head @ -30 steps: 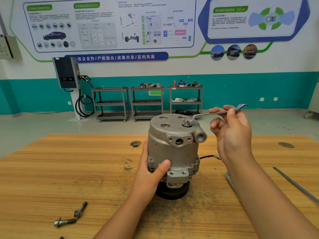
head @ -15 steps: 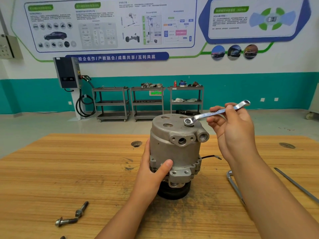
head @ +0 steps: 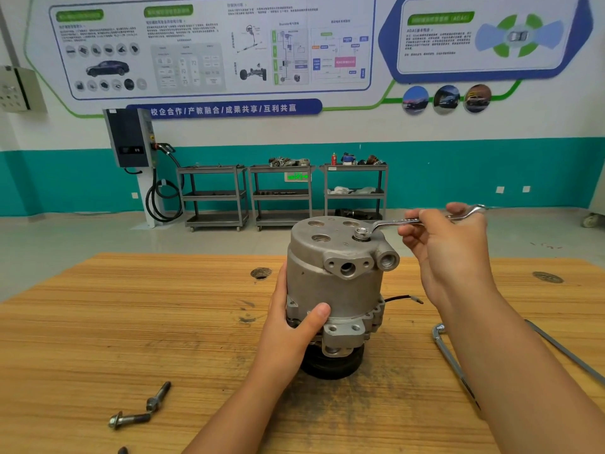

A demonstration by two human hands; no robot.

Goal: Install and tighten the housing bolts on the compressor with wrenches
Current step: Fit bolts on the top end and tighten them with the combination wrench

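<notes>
The compressor [head: 334, 283] stands upright on its black pulley [head: 332, 365] in the middle of the desk [head: 131, 322]. The left hand [head: 291, 326] wraps its lower left side, fingers clamped on the housing with the thumb [head: 314, 317] lying across the front. The right hand [head: 448, 250] is raised just right of the top face, its fingers closed around the shaft of a wrench [head: 406, 221]. The wrench's ring end sits over a bolt [head: 361, 231] on the top face, just left of those fingers; its far end sticks out past the hand to the right. Below the right forearm, a bent tool [head: 448, 352] lies on the desk, with a thin rod [head: 563, 350] to its right. Two loose bolts [head: 144, 407] lie on the desk well to the lower left of the left fingers. A black wire [head: 402, 298] trails from the compressor's right side, under the right wrist.
</notes>
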